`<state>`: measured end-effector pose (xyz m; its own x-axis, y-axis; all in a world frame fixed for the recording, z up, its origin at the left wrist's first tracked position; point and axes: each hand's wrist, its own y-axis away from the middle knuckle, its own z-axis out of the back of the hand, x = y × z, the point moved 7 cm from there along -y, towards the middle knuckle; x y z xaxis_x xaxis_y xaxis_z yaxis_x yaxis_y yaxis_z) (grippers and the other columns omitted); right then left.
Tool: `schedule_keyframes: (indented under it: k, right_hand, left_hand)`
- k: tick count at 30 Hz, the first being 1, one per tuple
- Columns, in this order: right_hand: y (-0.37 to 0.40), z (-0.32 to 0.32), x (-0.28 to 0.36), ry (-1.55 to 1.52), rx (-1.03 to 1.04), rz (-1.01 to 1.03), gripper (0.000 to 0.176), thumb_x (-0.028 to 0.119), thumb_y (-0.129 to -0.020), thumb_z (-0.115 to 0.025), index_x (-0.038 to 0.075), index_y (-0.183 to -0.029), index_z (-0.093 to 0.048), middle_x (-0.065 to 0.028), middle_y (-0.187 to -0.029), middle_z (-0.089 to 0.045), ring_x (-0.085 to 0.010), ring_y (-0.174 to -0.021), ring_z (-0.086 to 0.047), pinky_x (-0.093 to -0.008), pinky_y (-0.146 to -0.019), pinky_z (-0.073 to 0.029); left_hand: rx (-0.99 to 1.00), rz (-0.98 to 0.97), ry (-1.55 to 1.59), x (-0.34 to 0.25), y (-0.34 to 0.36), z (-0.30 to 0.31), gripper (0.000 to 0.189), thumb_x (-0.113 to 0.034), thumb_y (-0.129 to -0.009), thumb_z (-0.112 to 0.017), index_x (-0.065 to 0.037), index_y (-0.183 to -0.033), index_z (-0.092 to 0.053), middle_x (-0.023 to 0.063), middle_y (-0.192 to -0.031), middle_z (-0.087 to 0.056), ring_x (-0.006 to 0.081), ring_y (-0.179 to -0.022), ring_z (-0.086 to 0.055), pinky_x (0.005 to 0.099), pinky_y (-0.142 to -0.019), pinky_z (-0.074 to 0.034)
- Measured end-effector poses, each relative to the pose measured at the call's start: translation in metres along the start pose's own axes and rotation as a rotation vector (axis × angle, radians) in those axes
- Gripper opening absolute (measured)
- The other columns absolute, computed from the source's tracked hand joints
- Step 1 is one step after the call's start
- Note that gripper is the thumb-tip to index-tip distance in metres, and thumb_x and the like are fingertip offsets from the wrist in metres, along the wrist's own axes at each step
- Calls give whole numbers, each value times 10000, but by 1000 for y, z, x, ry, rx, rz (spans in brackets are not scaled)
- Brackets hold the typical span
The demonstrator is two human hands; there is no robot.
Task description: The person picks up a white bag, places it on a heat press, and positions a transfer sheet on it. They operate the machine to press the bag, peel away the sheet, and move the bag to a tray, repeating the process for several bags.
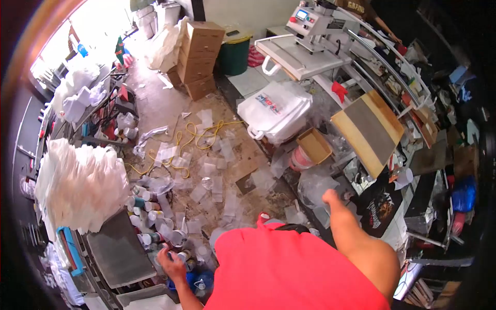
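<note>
At the lower left is my left hand [173, 266], its fingers apart and nothing seen in them. It is over a cluster of jars and tubs [151, 238] on the floor; whether it touches any cannot be told. My right hand [329, 196] is out to the right with the fingers curled closed. Clear plastic sheeting [312, 187] lies right beside or behind it, and whatever the fingers may hold is hidden. Close to that arm lies a black printed fabric [380, 211].
White printed bags [276, 108] are stacked below a heat press [305, 51]. A yellow cord [206, 135] and scattered clear sheets [217, 188] lie on the floor. Cardboard boxes [199, 59] stand near a green bin [235, 54]. On the left rises a white stack [82, 186] beside a grey platen [120, 250].
</note>
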<state>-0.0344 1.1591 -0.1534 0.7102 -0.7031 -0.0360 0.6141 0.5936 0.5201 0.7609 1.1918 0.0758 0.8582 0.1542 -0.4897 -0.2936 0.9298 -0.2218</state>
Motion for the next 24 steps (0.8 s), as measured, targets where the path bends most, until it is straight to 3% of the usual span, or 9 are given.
schedule_keyframes:
  k: [3, 6, 14, 15, 18, 19, 20, 22, 24]
  right_hand:
    - [-23, -15, -3, 127, 261, 18, 304, 217, -795, -582, 30, -995, -713, -243, -1083, -668, -395, -1042, -637, -448, -899, -517]
    - [-36, 8, 61, -125, -44, 173, 227, 172, -789, -573, 45, -881, -736, -219, -1017, -692, -398, -968, -660, -460, -879, -518]
    - [-224, 108, 203, -604, -266, -29, 323, 386, -793, -699, 80, -894, -706, -166, -936, -712, -346, -921, -674, -427, -825, -526]
    - [-259, 127, 222, -643, -281, -26, 334, 396, -798, -701, 77, -897, -705, -164, -933, -713, -340, -921, -675, -425, -826, -525]
    - [-348, 184, 272, -656, -364, -92, 414, 436, -819, -682, 38, -936, -687, -173, -959, -709, -350, -941, -665, -430, -852, -515]
    - [-388, 187, 281, -627, -348, -154, 461, 436, -822, -685, 24, -1029, -675, -207, -1048, -685, -377, -990, -643, -435, -884, -500]
    - [-415, 193, 294, -619, -340, -175, 461, 436, -822, -685, 24, -1029, -675, -207, -1048, -685, -377, -990, -643, -435, -884, -500]
    - [-438, 231, 322, -431, -744, -154, 470, 406, -840, -678, 20, -1107, -654, -236, -1123, -649, -412, -1037, -612, -461, -914, -475]
    - [-476, 239, 339, -398, -796, -167, 463, 395, -843, -677, 21, -1113, -651, -239, -1126, -644, -415, -1037, -609, -467, -915, -471]
  left_hand:
    - [240, 21, 235, -32, -33, -109, 188, -56, -839, -613, -9, -1020, -639, 164, -962, -656, 310, -887, -646, 369, -814, -512]
    - [563, -10, 267, -66, -48, -201, 121, -112, -862, -635, -33, -942, -677, 165, -872, -695, 307, -808, -689, 380, -741, -536]
    - [1004, -44, -69, -36, -125, -348, 279, -284, -866, -614, -42, -988, -683, 204, -922, -698, 361, -902, -681, 419, -796, -533]
    - [1029, 127, -62, -37, -144, -348, 317, -308, -856, -593, -35, -996, -676, 222, -938, -688, 383, -930, -666, 434, -822, -524]
    - [1338, -94, -285, 19, -188, -391, 355, -321, -836, -560, -37, -1014, -679, 223, -961, -689, 379, -950, -665, 443, -843, -520]
    - [1385, -169, -326, 16, -212, -394, 355, -321, -836, -561, -38, -1014, -680, 215, -957, -694, 372, -941, -671, 438, -835, -525]
    - [1261, 163, -216, 9, -243, -386, 342, -322, -842, -572, -36, -993, -683, 201, -933, -704, 355, -901, -685, 420, -811, -536]
    - [1121, 231, -201, -14, -298, -387, 315, -307, -845, -597, -32, -972, -685, 191, -915, -711, 333, -875, -698, 402, -802, -541]
    - [1170, 227, -243, -23, -338, -404, 303, -295, -848, -608, -27, -968, -684, 189, -910, -712, 324, -875, -701, 397, -802, -542]
